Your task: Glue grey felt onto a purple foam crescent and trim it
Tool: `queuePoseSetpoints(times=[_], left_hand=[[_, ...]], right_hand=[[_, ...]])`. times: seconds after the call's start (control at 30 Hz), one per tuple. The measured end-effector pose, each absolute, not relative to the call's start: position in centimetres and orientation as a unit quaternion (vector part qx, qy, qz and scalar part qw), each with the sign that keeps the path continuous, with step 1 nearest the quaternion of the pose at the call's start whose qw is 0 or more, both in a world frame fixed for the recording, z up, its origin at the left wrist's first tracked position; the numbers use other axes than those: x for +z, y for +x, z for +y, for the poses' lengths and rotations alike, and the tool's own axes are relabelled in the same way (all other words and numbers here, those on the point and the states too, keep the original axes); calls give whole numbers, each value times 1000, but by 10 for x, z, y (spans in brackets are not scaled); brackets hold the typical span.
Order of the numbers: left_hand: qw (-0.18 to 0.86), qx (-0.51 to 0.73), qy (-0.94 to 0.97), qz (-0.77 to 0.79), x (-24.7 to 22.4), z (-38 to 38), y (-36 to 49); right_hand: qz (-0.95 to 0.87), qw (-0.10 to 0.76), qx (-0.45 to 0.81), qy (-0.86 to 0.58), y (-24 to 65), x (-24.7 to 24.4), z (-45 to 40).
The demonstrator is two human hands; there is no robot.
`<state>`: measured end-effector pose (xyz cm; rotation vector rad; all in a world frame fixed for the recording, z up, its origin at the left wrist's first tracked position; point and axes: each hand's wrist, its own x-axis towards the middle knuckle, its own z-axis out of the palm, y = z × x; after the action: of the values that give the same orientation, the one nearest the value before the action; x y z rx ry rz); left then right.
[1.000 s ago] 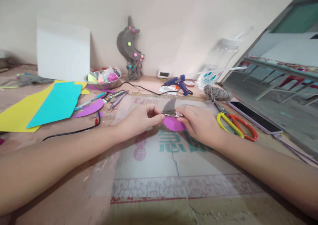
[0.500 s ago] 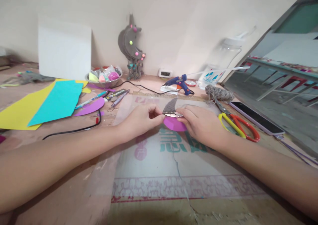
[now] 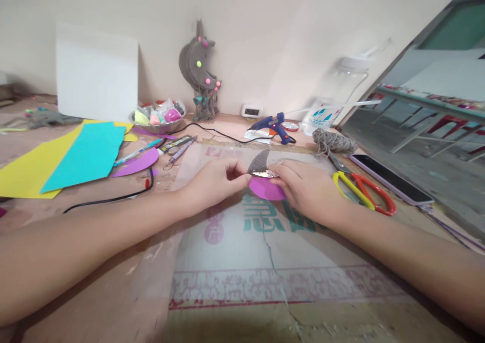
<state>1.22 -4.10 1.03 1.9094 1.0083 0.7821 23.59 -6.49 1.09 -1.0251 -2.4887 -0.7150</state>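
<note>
"Grey piece (image 3: 259, 161), pointed and finely ridged: where is it, and what has hold of it?"

"Over the printed sheet (image 3: 227, 252), between the two hands. The left hand (image 3: 217, 181) is nearly closed, thumb and forefinger pinching the left end of its base. The right hand (image 3: 310, 189) is closed too, thumb and bent fingers on the right end; I cannot tell exactly how those hidden fingertips sit."

"And right up against it?"

"A shiny strip (image 3: 264, 174) along its near edge, with a rounded bit of purple paper (image 3: 267, 189) showing on the near side."

"What lies farther out?"

"Right of the grey piece, scissors (image 3: 360, 193) with one yellow and one red handle, then a phone (image 3: 392, 179). Left of it, a purple cutout (image 3: 138, 163), then blue card (image 3: 85, 156) overlapping yellow card (image 3: 22, 176)."

"And beyond it?"

"Behind the grey piece and to its right, a bundle of grey yarn (image 3: 333, 142). Nearly straight behind it, a blue glue gun (image 3: 276, 126), with a small clock (image 3: 252, 111) farther back. Behind it on the left, a bowl (image 3: 157, 129) of coloured lumps, then a grey moon decoration (image 3: 191, 65) by the wall (image 3: 265, 40)."
</note>
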Motion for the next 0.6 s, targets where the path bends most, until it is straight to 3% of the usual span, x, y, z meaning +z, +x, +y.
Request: queuePoseSetpoints(times=[0.23,0.6], left_hand=[[443,317,735,404,11,-40,12],[403,315,761,399,11,-41,11]], right_hand=[[-873,202,-213,-390,238,10,-65],[-869,168,-258,-386,234,13,-69]])
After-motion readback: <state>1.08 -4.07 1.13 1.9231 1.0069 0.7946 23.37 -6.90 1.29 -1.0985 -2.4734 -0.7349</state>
